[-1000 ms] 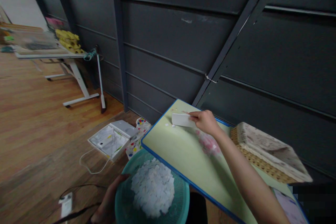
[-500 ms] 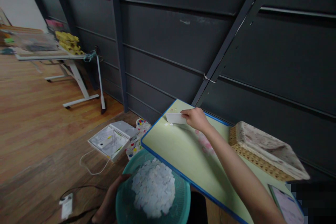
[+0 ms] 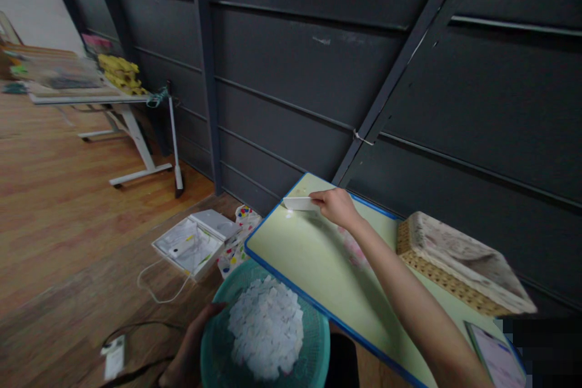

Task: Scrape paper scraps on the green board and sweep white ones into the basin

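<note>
My right hand (image 3: 339, 207) pinches one end of a flat white rectangular piece (image 3: 297, 204), perhaps a card or plastic scraper, held on edge at the far left part of the light green table (image 3: 304, 257). Small white bits (image 3: 289, 214) lie on the tabletop just under it. Down at the table's front edge, my left hand (image 3: 197, 333) grips the rim of a teal plastic basket (image 3: 321, 339) from the left. A heap of small white scraps (image 3: 266, 327), like cut paper, fills its middle. The fingers inside that grip are partly hidden.
A cloth-lined wicker basket (image 3: 448, 282) and a phone (image 3: 495, 354) rest on the table's right part. An open white box (image 3: 188, 248), a cable and a white power strip (image 3: 114, 357) lie on the floor at left. A dark panelled wall (image 3: 291, 60) stands behind.
My right hand has shifted slightly left along the table with the white piece, which now tilts a little more. My left hand and the teal basket stay where they were.
</note>
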Motion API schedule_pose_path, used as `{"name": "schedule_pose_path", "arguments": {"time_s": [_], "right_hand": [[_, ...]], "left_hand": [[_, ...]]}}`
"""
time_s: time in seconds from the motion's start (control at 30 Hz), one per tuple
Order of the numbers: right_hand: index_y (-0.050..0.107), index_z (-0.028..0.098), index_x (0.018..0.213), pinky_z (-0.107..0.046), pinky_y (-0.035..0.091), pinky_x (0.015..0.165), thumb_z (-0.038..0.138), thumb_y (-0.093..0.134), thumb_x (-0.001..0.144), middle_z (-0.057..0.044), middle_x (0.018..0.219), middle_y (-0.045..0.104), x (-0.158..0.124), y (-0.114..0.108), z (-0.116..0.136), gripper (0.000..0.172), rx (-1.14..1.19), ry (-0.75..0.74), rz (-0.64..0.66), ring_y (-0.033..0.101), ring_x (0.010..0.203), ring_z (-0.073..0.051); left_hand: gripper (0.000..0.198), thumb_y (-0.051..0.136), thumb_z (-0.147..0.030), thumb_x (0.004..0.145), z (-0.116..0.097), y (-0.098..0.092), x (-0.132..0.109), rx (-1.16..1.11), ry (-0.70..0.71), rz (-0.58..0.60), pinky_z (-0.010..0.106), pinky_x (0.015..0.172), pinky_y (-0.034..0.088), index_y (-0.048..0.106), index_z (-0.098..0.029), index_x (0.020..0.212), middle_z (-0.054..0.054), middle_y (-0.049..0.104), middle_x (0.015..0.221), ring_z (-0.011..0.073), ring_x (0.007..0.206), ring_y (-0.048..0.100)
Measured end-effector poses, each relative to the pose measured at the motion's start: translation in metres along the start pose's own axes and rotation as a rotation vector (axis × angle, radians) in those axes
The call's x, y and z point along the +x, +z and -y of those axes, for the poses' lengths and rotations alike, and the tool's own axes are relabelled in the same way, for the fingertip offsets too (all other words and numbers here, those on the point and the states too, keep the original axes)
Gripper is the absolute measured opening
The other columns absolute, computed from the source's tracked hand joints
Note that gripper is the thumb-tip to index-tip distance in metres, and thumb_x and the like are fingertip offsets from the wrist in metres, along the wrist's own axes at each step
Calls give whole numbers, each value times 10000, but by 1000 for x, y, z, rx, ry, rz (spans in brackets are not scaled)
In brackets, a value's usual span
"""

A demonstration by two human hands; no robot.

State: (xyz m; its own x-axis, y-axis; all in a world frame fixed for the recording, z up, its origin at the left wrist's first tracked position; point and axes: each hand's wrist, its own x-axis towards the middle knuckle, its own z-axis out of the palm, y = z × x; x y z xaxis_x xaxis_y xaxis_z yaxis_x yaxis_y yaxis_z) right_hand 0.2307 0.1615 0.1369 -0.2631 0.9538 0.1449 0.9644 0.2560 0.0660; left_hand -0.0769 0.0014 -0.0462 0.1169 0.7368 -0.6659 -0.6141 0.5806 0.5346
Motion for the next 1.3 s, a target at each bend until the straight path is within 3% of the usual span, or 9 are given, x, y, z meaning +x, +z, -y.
{"name": "schedule_pose_path", "arguments": {"time_s": [0.07, 0.17, 0.3, 0.43, 0.6, 0.8, 0.97, 1.13, 1.3], "right_hand": [[721, 258, 1003, -226, 400, 698, 180, 485, 821, -48, 940, 741, 1, -1, 3, 308, 15, -28, 6, 666, 881, -187], [730, 244, 967, -224, 390, 687, 170, 485, 821, -54, 909, 744, -3, -4, 6, 294, 40, -55, 8, 669, 839, -180], [736, 216, 917, -228, 388, 669, 184, 476, 836, -57, 834, 747, -23, -4, 10, 274, 110, -86, -3, 673, 764, -173], [717, 215, 976, -232, 400, 661, 214, 462, 852, -59, 870, 746, -46, 4, 20, 283, 152, 18, -68, 677, 759, -179], [701, 213, 937, -229, 406, 620, 194, 427, 852, -54, 803, 742, -71, 22, 42, 287, 123, 92, -105, 672, 695, -179], [680, 204, 983, -223, 425, 574, 193, 393, 868, -39, 719, 726, -103, 32, 71, 310, 192, 80, -134, 678, 651, -175], [666, 193, 1075, -226, 491, 631, 218, 374, 894, -58, 833, 744, -135, 38, 88, 344, 336, 54, -221, 695, 686, -170], [683, 173, 1064, -249, 513, 625, 233, 396, 885, -83, 847, 744, -143, 42, 86, 343, 298, 155, -330, 697, 673, -184], [661, 209, 1115, -239, 516, 650, 179, 408, 857, -63, 885, 743, -141, 51, 85, 363, 273, 131, -261, 698, 713, -178]], "left_hand": [[211, 789, -329, 587, -4, 11, -7, -3, -113, 7, 267, 610, 515, 730, -170, 712, -1, 758, 690, 172, 565, 639], [212, 740, -352, 647, -11, 25, -16, -9, -201, 56, 284, 494, 482, 715, -149, 703, 25, 722, 576, 180, 472, 609], [229, 771, -359, 619, -11, 24, -17, 2, -135, 45, 251, 522, 489, 714, -151, 696, 8, 709, 561, 161, 517, 626], [241, 838, -326, 516, -9, 19, -14, -15, -47, 51, 236, 579, 511, 720, -173, 659, -26, 735, 621, 151, 548, 634], [144, 761, -288, 629, -12, 25, -18, -19, -116, 51, 243, 489, 484, 701, -158, 611, -3, 703, 542, 147, 474, 602], [160, 716, -298, 683, -14, 27, -19, 39, -100, 54, 246, 517, 490, 700, -142, 654, 18, 709, 560, 147, 504, 622], [158, 702, -288, 702, -18, 28, -25, 45, -96, 59, 241, 460, 468, 680, -144, 640, 19, 692, 523, 145, 461, 609], [118, 701, -254, 695, -19, 28, -25, 63, -96, 62, 245, 462, 467, 667, -144, 671, 10, 690, 534, 138, 443, 599], [148, 719, -275, 673, -24, 28, -24, 55, -55, 82, 236, 451, 467, 669, -142, 632, 14, 689, 521, 137, 445, 600]]}}
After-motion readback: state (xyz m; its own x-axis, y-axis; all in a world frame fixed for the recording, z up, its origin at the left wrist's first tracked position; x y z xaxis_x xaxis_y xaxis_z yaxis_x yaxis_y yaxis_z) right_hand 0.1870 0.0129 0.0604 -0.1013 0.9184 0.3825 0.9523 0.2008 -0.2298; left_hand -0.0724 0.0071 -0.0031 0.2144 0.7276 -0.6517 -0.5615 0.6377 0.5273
